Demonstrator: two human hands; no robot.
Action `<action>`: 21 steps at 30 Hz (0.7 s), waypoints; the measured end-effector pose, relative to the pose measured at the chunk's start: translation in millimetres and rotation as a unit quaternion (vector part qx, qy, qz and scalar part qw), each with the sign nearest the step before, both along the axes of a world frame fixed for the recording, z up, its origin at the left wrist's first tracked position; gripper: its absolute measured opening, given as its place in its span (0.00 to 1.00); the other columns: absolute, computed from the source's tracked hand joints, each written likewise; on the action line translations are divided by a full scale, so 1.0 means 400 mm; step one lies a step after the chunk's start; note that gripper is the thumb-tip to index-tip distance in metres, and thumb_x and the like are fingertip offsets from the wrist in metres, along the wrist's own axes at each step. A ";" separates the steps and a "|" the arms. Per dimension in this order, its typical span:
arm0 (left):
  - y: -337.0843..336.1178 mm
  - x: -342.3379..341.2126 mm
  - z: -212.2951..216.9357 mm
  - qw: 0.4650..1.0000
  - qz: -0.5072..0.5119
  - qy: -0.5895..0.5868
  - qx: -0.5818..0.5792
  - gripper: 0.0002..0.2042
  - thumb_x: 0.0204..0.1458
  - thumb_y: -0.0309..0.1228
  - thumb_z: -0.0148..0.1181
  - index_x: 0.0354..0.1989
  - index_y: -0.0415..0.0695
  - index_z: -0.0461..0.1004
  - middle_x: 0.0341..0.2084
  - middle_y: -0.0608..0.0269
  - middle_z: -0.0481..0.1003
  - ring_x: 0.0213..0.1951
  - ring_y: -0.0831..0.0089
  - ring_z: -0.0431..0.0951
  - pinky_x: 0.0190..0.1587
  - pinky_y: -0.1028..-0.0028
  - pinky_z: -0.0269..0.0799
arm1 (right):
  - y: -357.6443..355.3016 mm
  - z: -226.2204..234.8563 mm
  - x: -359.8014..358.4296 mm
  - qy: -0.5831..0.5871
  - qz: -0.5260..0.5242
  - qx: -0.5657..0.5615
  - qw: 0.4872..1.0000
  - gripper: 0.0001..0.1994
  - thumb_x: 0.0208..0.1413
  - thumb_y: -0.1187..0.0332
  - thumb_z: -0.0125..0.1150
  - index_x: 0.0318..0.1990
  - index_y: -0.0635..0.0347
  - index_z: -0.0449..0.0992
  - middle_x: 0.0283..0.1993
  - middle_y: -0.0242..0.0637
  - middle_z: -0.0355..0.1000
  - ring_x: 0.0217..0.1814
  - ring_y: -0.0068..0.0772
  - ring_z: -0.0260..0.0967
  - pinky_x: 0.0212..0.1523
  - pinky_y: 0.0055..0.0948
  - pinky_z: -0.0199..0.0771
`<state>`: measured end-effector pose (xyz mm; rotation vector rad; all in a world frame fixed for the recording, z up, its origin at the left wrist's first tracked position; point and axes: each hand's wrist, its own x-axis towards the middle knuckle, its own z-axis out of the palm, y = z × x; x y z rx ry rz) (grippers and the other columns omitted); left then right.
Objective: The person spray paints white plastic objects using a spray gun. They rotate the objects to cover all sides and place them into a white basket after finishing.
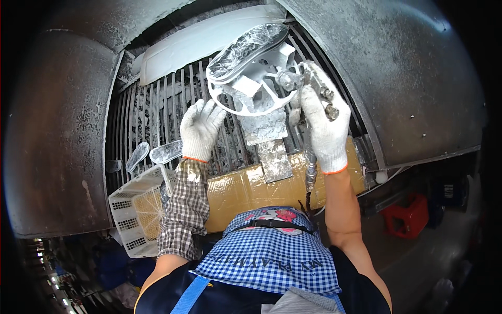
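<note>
My right hand point(327, 128), in a white knit glove, is wrapped around a metal spray gun point(328, 94). Its nozzle end points left toward a white-coated round spoked stand point(246, 111). On the stand rests a long oval piece point(248, 49), tilted and covered in shiny clear film; its exact kind I cannot tell. My left hand point(201, 130), also gloved, is open with fingers spread at the stand's lower left rim. Whether the fingertips touch the rim is unclear. From the gun a hose point(310, 172) hangs down toward my apron.
Slatted metal bars point(178, 94) lie beneath, between dark metal walls point(418, 89). Film-covered oval pieces point(166, 152) sit left of my left hand, near a white plastic basket point(125, 209). A taped cardboard strip point(235, 191) lines the near edge. A red stool point(408, 215) stands lower right.
</note>
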<state>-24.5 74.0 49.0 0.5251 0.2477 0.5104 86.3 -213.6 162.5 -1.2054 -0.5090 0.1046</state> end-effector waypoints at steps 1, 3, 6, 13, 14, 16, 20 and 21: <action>-0.003 0.003 0.008 1.000 0.007 0.006 0.001 0.22 0.64 0.36 0.61 0.58 0.32 0.68 0.65 0.29 0.68 0.69 0.34 0.68 0.69 0.39 0.71 | 0.002 -0.003 0.007 -0.001 -0.009 0.011 1.000 0.25 0.69 0.73 0.65 0.69 0.75 0.71 0.58 0.44 0.80 0.56 0.25 0.77 0.59 0.26 0.76; 0.004 0.006 0.012 1.000 0.021 0.009 0.017 0.21 0.64 0.36 0.61 0.57 0.31 0.68 0.65 0.28 0.67 0.70 0.35 0.67 0.70 0.38 0.70 | 0.001 0.001 0.012 -0.004 -0.025 0.019 1.000 0.24 0.69 0.74 0.65 0.69 0.75 0.71 0.59 0.44 0.80 0.57 0.26 0.77 0.59 0.27 0.76; 0.021 0.007 0.007 0.999 0.025 0.022 0.013 0.19 0.64 0.36 0.59 0.55 0.33 0.69 0.64 0.30 0.68 0.69 0.36 0.69 0.69 0.39 0.71 | -0.007 0.001 0.022 -0.015 -0.042 0.011 0.999 0.24 0.71 0.72 0.63 0.70 0.73 0.69 0.53 0.40 0.79 0.49 0.22 0.75 0.51 0.24 0.76; -0.013 -0.004 -0.039 0.999 -0.004 0.052 0.007 0.16 0.66 0.36 0.57 0.56 0.39 0.71 0.59 0.39 0.75 0.59 0.45 0.78 0.61 0.48 0.78 | -0.012 0.027 0.016 -0.025 -0.106 -0.047 0.993 0.25 0.74 0.72 0.58 0.74 0.70 0.65 0.40 0.31 0.76 0.33 0.12 0.69 0.33 0.16 0.73; -0.025 -0.005 -0.050 0.998 -0.015 0.054 0.006 0.16 0.66 0.36 0.57 0.56 0.38 0.71 0.59 0.39 0.76 0.58 0.46 0.79 0.60 0.48 0.79 | -0.009 0.029 0.015 -0.029 -0.106 -0.050 0.993 0.25 0.74 0.72 0.58 0.74 0.70 0.64 0.40 0.31 0.76 0.33 0.12 0.69 0.33 0.16 0.73; -0.073 -0.002 -0.040 0.997 -0.030 0.067 0.012 0.26 0.66 0.36 0.55 0.67 0.32 0.67 0.63 0.39 0.74 0.60 0.48 0.79 0.62 0.50 0.79 | 0.000 0.037 0.006 -0.028 -0.064 -0.060 0.996 0.26 0.74 0.73 0.58 0.75 0.71 0.63 0.42 0.32 0.77 0.33 0.12 0.68 0.34 0.16 0.73; -0.128 -0.004 -0.054 0.996 -0.078 0.040 -0.004 0.32 0.66 0.37 0.55 0.74 0.32 0.60 0.65 0.39 0.72 0.63 0.46 0.76 0.66 0.47 0.75 | 0.048 0.024 0.007 -0.053 -0.030 -0.058 0.996 0.25 0.72 0.74 0.59 0.73 0.72 0.66 0.45 0.34 0.78 0.34 0.14 0.69 0.34 0.17 0.73; -0.139 -0.002 -0.057 0.996 -0.079 0.040 -0.018 0.31 0.66 0.37 0.55 0.74 0.32 0.60 0.64 0.38 0.72 0.63 0.45 0.75 0.67 0.46 0.74 | 0.061 0.025 0.001 -0.056 -0.020 -0.056 0.997 0.25 0.72 0.74 0.60 0.73 0.72 0.66 0.46 0.34 0.79 0.35 0.14 0.70 0.34 0.18 0.73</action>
